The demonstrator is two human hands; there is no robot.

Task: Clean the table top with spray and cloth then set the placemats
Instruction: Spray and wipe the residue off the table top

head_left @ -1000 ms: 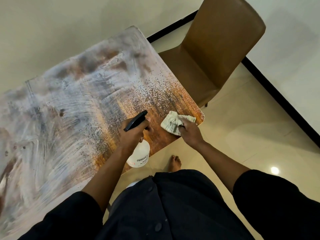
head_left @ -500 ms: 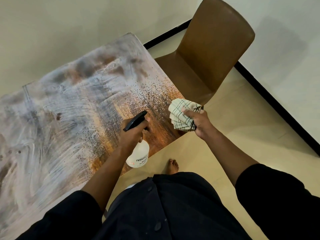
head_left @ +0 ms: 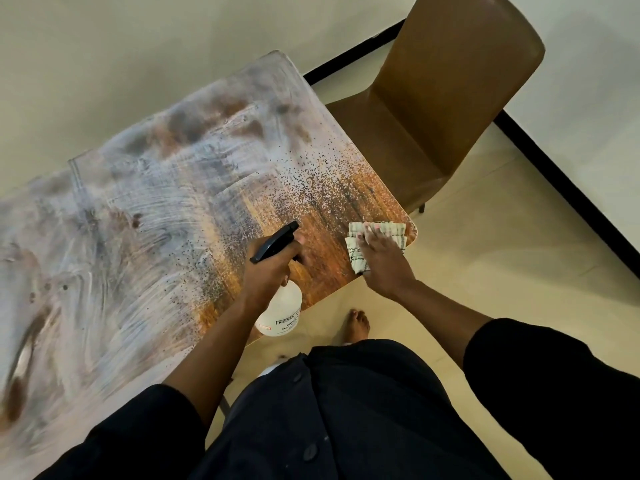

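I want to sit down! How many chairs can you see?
1. The brown chair stands at the table's far end, by the wall. Others may be out of view.

A person stands at the near edge of the counter (head_left: 145,216). The left hand (head_left: 268,271) holds a spray bottle (head_left: 281,308) over that edge; to its right, the right hand (head_left: 382,261) lies flat on a cloth (head_left: 356,244) at the counter's right corner. A chair (head_left: 440,109) stands beyond that corner, against the wall.
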